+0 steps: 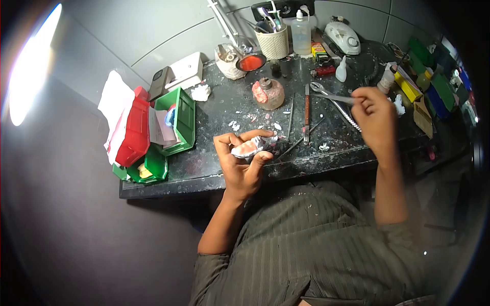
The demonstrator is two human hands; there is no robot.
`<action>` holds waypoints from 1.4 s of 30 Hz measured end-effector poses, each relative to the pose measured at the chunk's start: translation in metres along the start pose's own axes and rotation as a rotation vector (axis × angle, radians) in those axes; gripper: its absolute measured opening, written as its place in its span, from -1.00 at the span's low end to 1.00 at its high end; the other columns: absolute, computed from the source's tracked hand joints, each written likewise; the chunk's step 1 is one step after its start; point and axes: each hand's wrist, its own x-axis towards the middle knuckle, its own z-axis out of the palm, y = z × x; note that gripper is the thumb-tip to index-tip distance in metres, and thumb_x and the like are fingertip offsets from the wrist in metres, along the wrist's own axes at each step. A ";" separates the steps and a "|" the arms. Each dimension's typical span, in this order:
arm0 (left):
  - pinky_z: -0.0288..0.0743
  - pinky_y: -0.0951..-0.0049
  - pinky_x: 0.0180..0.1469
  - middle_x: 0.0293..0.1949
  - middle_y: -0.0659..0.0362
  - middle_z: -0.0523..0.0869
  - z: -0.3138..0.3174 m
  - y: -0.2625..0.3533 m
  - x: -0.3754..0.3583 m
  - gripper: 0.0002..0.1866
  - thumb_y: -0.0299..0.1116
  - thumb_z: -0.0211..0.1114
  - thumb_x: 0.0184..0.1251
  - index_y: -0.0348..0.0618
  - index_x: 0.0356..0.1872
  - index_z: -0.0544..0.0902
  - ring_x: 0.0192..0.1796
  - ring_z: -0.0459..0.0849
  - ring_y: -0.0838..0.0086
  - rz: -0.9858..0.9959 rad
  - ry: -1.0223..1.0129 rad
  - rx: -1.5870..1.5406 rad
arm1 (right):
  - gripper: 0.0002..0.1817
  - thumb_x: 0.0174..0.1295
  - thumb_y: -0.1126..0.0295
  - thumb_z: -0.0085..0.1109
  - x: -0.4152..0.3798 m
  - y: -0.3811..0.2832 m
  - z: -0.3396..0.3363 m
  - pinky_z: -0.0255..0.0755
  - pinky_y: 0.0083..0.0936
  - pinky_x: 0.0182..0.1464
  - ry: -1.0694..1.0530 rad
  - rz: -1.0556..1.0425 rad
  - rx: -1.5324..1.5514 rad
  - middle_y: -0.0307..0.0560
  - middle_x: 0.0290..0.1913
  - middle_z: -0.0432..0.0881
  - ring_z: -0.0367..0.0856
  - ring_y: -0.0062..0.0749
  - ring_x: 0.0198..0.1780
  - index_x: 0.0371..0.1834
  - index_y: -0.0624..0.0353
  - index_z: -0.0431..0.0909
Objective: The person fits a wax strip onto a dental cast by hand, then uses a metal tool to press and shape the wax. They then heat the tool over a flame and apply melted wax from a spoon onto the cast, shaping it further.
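Observation:
My left hand [239, 171] is closed around a small white plaster dental cast [246, 149] with a pink layer on its upper side, held above the desk's front edge. Fingers and thumb wrap its sides. Out to the right, my right hand [376, 116] pinches a thin, pale grey blade-like tool [339, 98], smeared by motion and pointing left. Under that tool lies a shiny metal instrument [347, 115]. Between my hands, a knife with a wooden handle [307, 109] and a slim rod [291, 120] rest on the desk. A glass spirit lamp [274, 98] with pink smears stands beyond them.
White and pink scraps litter the black desk [214, 171]. Red [137, 130] and green bins [188, 120] stand at left, near a phone [159, 81]. A tool cup [274, 45], a clear bottle [301, 35] and a white device [343, 38] line the back. Boxes [408, 86] crowd the right.

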 end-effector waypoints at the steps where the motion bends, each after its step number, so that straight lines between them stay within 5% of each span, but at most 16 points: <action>1: 0.42 0.32 0.26 0.01 -0.20 0.72 0.001 0.000 -0.001 -0.44 -0.45 0.47 0.34 -0.09 -0.04 0.14 0.16 0.64 0.30 -0.003 0.011 -0.001 | -0.87 0.21 0.63 0.27 0.002 -0.006 -0.008 0.52 -0.52 -0.31 0.108 -0.074 0.027 -0.08 -0.33 0.63 0.64 -0.54 -0.35 -0.19 0.31 0.66; 3: 0.47 0.39 0.14 -0.04 -0.11 0.68 0.004 -0.001 -0.001 -0.43 -0.44 0.46 0.35 -0.14 0.06 0.16 0.08 0.62 0.42 0.038 -0.008 0.010 | -0.86 0.24 0.68 0.25 0.005 -0.012 -0.023 0.51 -0.61 -0.29 0.139 -0.202 0.025 -0.14 -0.24 0.68 0.64 -0.57 -0.33 -0.15 0.36 0.66; 4: 0.44 0.30 0.23 -0.05 -0.09 0.65 0.006 0.003 -0.002 -0.41 -0.21 0.38 0.45 -0.29 0.20 0.21 0.04 0.63 0.32 0.048 0.015 0.097 | -0.86 0.24 0.68 0.25 0.004 -0.015 -0.028 0.50 -0.63 -0.30 0.092 -0.220 0.016 -0.14 -0.23 0.68 0.63 -0.59 -0.34 -0.15 0.36 0.66; 8: 0.40 0.25 0.28 0.10 -0.13 0.56 0.001 0.004 -0.004 -0.40 -0.10 0.22 0.51 -0.44 0.28 0.35 0.16 0.58 0.25 0.089 -0.069 0.195 | -0.87 0.27 0.69 0.23 -0.006 -0.035 -0.038 0.45 -0.68 -0.34 -0.026 -0.273 -0.047 -0.15 -0.23 0.67 0.60 -0.65 -0.36 -0.14 0.37 0.66; 13: 0.48 0.29 0.15 0.08 -0.15 0.57 -0.001 0.007 0.000 -0.48 -0.22 0.31 0.41 -0.43 0.21 0.49 0.07 0.61 0.13 0.220 -0.101 0.372 | -0.93 0.33 0.65 0.21 -0.004 -0.036 -0.022 0.42 -0.69 -0.35 -0.075 -0.277 0.053 -0.15 -0.23 0.64 0.57 -0.69 -0.37 -0.17 0.38 0.65; 23: 0.48 0.24 0.07 0.06 -0.17 0.59 -0.001 0.010 0.000 -0.44 -0.18 0.34 0.36 -0.44 0.19 0.48 -0.01 0.59 0.07 0.256 -0.138 0.402 | -0.78 0.46 0.35 0.22 -0.009 0.008 0.006 0.42 -0.58 -0.35 -0.247 -0.134 -0.069 -0.08 -0.28 0.64 0.61 -0.47 -0.39 -0.17 0.35 0.67; 25: 0.47 0.18 0.09 0.04 -0.18 0.60 -0.002 0.011 -0.001 -0.41 -0.14 0.31 0.36 -0.45 0.20 0.47 -0.01 0.59 0.05 0.258 -0.161 0.380 | -0.74 0.48 0.30 0.21 -0.011 0.009 0.008 0.44 -0.64 -0.34 -0.242 -0.143 -0.019 -0.09 -0.29 0.69 0.63 -0.53 -0.35 -0.11 0.32 0.70; 27: 0.47 0.17 0.08 0.03 -0.17 0.60 -0.004 0.011 0.001 -0.40 -0.14 0.30 0.36 -0.44 0.22 0.44 -0.02 0.59 0.06 0.286 -0.173 0.421 | -0.73 0.50 0.29 0.19 -0.017 -0.005 0.007 0.49 -0.68 -0.33 -0.241 0.159 0.377 -0.10 -0.29 0.72 0.64 -0.58 -0.33 -0.09 0.33 0.70; 29: 0.47 0.17 0.07 0.03 -0.17 0.61 -0.003 0.009 -0.002 -0.40 -0.15 0.28 0.36 -0.44 0.25 0.42 -0.03 0.59 0.08 0.314 -0.195 0.458 | -0.72 0.50 0.32 0.18 -0.026 -0.023 0.014 0.56 -0.67 -0.35 -0.231 -0.124 0.569 -0.10 -0.30 0.71 0.66 -0.59 -0.39 -0.03 0.38 0.65; 33: 0.45 0.19 0.08 0.04 -0.16 0.59 0.002 -0.001 -0.008 -0.36 -0.29 0.29 0.33 -0.41 0.34 0.30 -0.08 0.56 0.16 0.353 -0.149 0.421 | -0.74 0.45 0.42 0.23 -0.060 -0.073 0.013 0.66 -0.57 -0.25 -0.344 -0.090 0.826 0.06 -0.24 0.75 0.76 -0.44 -0.25 0.01 0.45 0.62; 35: 0.44 0.19 0.09 0.04 -0.15 0.59 0.003 -0.007 -0.011 -0.32 -0.33 0.30 0.31 -0.40 0.37 0.25 -0.09 0.55 0.19 0.383 -0.126 0.406 | -0.75 0.34 0.53 0.32 -0.055 -0.074 0.016 0.69 -0.47 -0.14 -0.398 -0.444 0.615 0.15 -0.19 0.77 0.81 -0.23 -0.18 0.03 0.40 0.64; 37: 0.43 0.20 0.12 0.06 -0.16 0.57 0.002 -0.013 -0.013 -0.27 -0.39 0.33 0.27 -0.40 0.40 0.19 -0.08 0.55 0.20 0.425 -0.107 0.377 | -0.75 0.34 0.53 0.32 -0.055 -0.078 0.019 0.69 -0.45 -0.12 -0.401 -0.557 0.593 0.17 -0.14 0.76 0.81 -0.15 -0.15 0.04 0.35 0.65; 42: 0.44 0.21 0.10 0.06 -0.18 0.57 0.002 -0.013 -0.014 -0.23 -0.41 0.34 0.24 -0.38 0.42 0.17 -0.07 0.53 0.21 0.431 -0.101 0.389 | -0.73 0.35 0.51 0.31 -0.062 -0.083 0.029 0.71 -0.35 -0.03 -0.380 -0.596 0.614 0.24 -0.02 0.73 0.79 -0.04 -0.02 0.06 0.39 0.62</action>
